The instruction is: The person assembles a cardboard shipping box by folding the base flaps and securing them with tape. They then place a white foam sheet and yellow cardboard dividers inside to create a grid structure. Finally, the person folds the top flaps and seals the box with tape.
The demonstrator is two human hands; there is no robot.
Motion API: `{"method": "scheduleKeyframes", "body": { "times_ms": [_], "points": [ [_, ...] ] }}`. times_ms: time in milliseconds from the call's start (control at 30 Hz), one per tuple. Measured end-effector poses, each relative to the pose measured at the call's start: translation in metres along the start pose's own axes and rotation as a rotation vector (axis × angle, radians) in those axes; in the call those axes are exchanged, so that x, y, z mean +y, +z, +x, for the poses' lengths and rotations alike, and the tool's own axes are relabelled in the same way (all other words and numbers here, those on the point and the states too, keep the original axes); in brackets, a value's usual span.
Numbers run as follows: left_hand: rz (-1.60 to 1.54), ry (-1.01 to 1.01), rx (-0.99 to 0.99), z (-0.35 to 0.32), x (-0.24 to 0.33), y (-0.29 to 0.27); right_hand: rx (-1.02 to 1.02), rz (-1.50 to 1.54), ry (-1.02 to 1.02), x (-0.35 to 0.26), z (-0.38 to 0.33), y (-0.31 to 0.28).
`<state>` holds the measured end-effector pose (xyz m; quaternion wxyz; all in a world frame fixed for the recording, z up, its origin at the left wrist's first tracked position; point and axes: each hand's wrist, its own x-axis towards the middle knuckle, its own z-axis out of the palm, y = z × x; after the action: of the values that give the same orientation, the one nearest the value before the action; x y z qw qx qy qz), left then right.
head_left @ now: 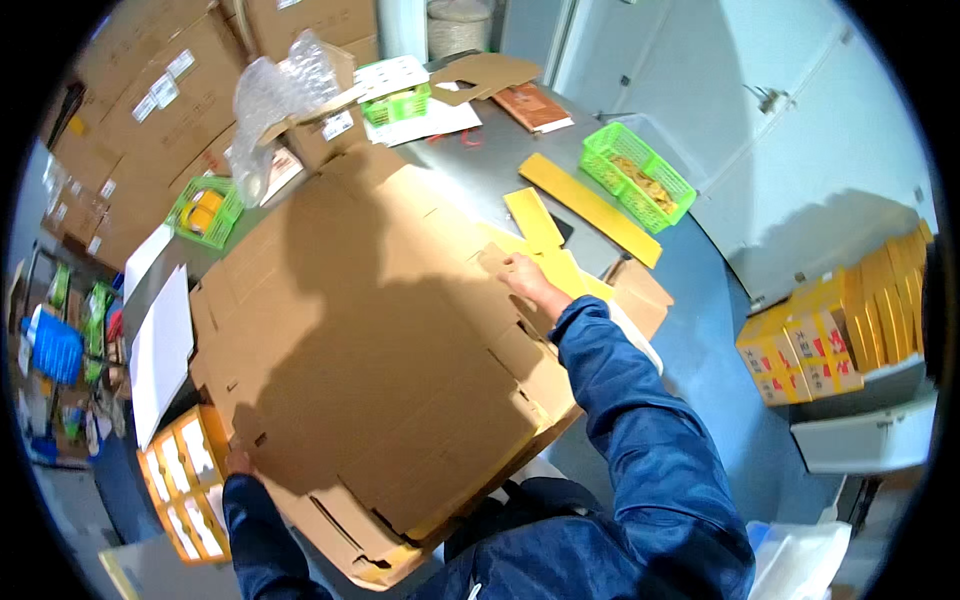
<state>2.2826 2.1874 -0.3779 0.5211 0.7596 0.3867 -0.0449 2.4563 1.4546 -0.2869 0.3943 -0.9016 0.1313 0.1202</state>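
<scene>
A large flat cardboard box blank [400,330], brown with slots and flaps along its edges, lies spread across the table before me. At its left edge is my left hand [239,461], closed on the rim; most of its fingers are hidden. My right hand [527,277] pinches a flap on the blank's right side, with its fingers bent. Yellow card pieces [535,220] lie just beyond that hand. The shadow of my head and shoulders falls over the middle of the blank.
A grey metal table [470,160] carries a long yellow strip [590,208], a green basket [640,178] and another green basket [207,212] holding tape. Bubble wrap [275,105] stands at the back. Small orange drawers [187,480] sit at left, stacked yellow-taped cartons [800,350] at right.
</scene>
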Motion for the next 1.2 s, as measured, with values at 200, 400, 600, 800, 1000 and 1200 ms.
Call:
{"method": "scheduleKeyframes", "body": {
  "times_ms": [200,400,600,800,1000,1200],
  "points": [
    [-0.304,0.129,-0.306,-0.082,0.087,0.035,0.200,-0.179,0.075,0.043,0.010,-0.022],
    [-0.207,0.230,-0.445,-0.096,0.041,-0.025,-0.229,0.637,-0.083,0.007,-0.042,-0.058],
    [0.180,0.229,-0.269,-0.147,0.096,0.089,0.036,-0.177,-0.253,0.081,-0.065,-0.095],
    [0.241,0.746,-0.016,-0.219,0.149,0.170,0.046,0.003,-0.559,0.061,-0.088,-0.032],
    [0.781,0.723,0.311,-0.208,0.146,0.258,0.229,-0.103,-0.448,0.088,-0.061,0.030],
    [-0.130,0.482,0.018,-0.165,0.130,0.215,-0.082,0.840,-0.026,0.100,-0.047,-0.009]
  ]
}}
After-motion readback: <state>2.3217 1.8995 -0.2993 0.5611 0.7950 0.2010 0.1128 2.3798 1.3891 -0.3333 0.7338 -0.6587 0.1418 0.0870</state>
